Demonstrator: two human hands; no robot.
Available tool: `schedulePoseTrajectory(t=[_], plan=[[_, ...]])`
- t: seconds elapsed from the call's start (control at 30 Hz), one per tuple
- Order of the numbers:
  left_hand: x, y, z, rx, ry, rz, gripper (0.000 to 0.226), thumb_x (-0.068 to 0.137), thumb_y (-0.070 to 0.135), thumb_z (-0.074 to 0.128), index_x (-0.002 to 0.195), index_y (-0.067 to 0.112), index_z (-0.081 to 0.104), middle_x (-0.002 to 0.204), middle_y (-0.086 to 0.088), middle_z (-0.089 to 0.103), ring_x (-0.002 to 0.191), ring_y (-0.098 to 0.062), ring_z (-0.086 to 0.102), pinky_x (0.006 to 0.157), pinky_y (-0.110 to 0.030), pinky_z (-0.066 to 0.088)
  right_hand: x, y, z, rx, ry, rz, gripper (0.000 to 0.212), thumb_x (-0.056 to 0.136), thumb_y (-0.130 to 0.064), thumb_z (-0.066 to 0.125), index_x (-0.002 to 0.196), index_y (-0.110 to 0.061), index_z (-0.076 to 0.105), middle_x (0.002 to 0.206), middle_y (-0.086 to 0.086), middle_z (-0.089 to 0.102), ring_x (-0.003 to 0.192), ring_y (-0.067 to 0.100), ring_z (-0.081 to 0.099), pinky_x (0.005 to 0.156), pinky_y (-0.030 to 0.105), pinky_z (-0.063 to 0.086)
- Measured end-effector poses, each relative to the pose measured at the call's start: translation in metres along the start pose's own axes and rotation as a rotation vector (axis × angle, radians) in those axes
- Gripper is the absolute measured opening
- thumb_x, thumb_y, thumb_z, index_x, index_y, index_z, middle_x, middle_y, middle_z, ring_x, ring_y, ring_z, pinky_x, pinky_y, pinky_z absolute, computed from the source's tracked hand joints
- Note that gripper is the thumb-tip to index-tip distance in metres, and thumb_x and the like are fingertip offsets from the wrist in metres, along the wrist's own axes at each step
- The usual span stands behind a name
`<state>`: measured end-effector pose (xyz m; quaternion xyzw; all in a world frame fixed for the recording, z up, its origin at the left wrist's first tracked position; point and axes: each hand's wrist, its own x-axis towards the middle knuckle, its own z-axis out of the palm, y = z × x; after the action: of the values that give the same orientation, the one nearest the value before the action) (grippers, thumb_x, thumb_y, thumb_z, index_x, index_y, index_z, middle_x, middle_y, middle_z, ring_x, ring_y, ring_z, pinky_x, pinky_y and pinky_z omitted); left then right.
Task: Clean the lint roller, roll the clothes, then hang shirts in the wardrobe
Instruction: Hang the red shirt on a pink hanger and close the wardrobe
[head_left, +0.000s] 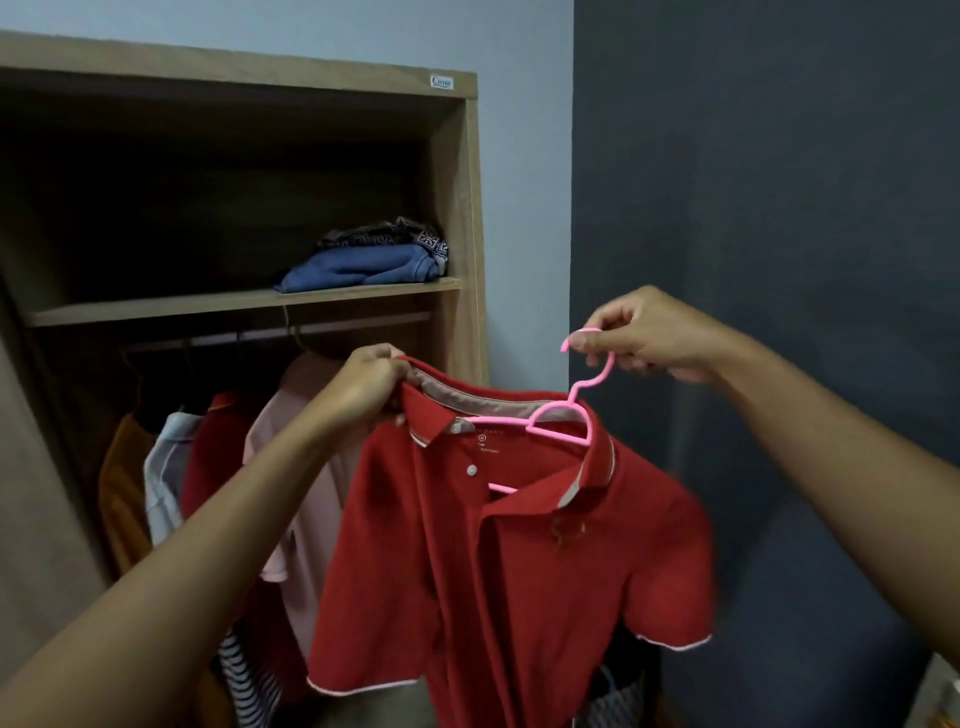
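Observation:
A red polo shirt (519, 561) hangs in the air in front of me on a pink plastic hanger (576, 410). My right hand (644, 338) pinches the hanger's hook at the top. My left hand (363, 389) grips the shirt's collar at its left side, where the hanger's left arm is hidden under the fabric. The open wooden wardrobe (467, 208) stands behind and to the left, with a rail (291, 332) under its shelf. No lint roller is in view.
Several shirts hang on the rail: orange (122, 493), light blue (166, 478), red (213, 457), pale pink (306, 467). Folded clothes (369, 260) lie on the shelf above. A dark blue wall (779, 182) is at the right. A striped garment (249, 686) shows low down.

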<state>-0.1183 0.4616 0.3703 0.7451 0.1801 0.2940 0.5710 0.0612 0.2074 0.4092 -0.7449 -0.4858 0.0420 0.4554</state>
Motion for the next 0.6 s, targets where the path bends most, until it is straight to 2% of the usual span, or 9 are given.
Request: schedulePoseTrajectory(t=[0.1, 0.2, 0.3, 0.43, 0.53, 0.6], plan=[[-0.003, 0.005, 0.007, -0.032, 0.015, 0.051, 0.022, 0.086, -0.01, 0.045, 0.077, 0.01, 0.046, 0.063, -0.011, 0.045, 0.036, -0.015, 0.044, 0.031, -0.02, 0.036, 0.006, -0.025, -0.004, 0.023, 0.076, -0.064, 0.021, 0.086, -0.029, 0.077, 0.085, -0.008, 0.077, 0.075, 0.016, 0.074, 0.039, 0.016, 0.052, 0.038, 0.018, 0.033], [-0.005, 0.017, 0.012, -0.11, 0.037, 0.134, 0.027, 0.086, -0.011, 0.044, 0.073, 0.013, 0.042, 0.059, -0.01, 0.043, 0.033, -0.018, 0.041, 0.031, -0.02, 0.034, 0.017, -0.043, 0.007, 0.03, 0.134, -0.09, 0.018, 0.087, -0.027, 0.076, 0.086, -0.009, 0.077, 0.068, 0.013, 0.071, 0.052, 0.026, 0.071, 0.043, 0.024, 0.049], [-0.009, 0.028, 0.018, -0.131, -0.018, 0.195, 0.031, 0.086, -0.013, 0.043, 0.073, 0.015, 0.039, 0.053, -0.006, 0.046, 0.037, -0.02, 0.042, 0.033, -0.022, 0.036, 0.027, -0.049, 0.04, -0.14, 0.03, -0.06, 0.019, 0.087, -0.025, 0.077, 0.077, -0.009, 0.074, 0.066, 0.014, 0.07, 0.055, 0.025, 0.073, 0.048, 0.027, 0.055], [-0.009, 0.029, 0.016, -0.066, -0.026, 0.231, 0.032, 0.086, -0.013, 0.045, 0.073, 0.016, 0.038, 0.057, -0.009, 0.046, 0.037, -0.021, 0.042, 0.035, -0.023, 0.037, 0.044, -0.068, 0.033, -0.046, 0.222, -0.164, 0.018, 0.084, -0.028, 0.08, 0.085, -0.009, 0.078, 0.07, 0.015, 0.071, 0.053, 0.024, 0.073, 0.048, 0.028, 0.056], [-0.009, 0.027, 0.009, -0.072, -0.04, 0.246, 0.034, 0.088, -0.012, 0.047, 0.073, 0.017, 0.036, 0.058, -0.009, 0.039, 0.037, -0.019, 0.041, 0.035, -0.023, 0.036, 0.052, -0.067, 0.047, -0.149, 0.164, -0.158, 0.023, 0.083, -0.029, 0.081, 0.08, -0.007, 0.075, 0.067, 0.015, 0.071, 0.051, 0.024, 0.072, 0.049, 0.031, 0.058], [-0.011, 0.022, 0.007, -0.052, -0.064, 0.243, 0.036, 0.089, -0.012, 0.047, 0.074, 0.018, 0.034, 0.058, -0.008, 0.037, 0.036, -0.018, 0.04, 0.033, -0.023, 0.036, 0.054, -0.067, 0.056, -0.145, 0.163, -0.181, 0.02, 0.083, -0.029, 0.081, 0.072, -0.013, 0.074, 0.065, 0.014, 0.07, 0.051, 0.023, 0.072, 0.046, 0.027, 0.054]])
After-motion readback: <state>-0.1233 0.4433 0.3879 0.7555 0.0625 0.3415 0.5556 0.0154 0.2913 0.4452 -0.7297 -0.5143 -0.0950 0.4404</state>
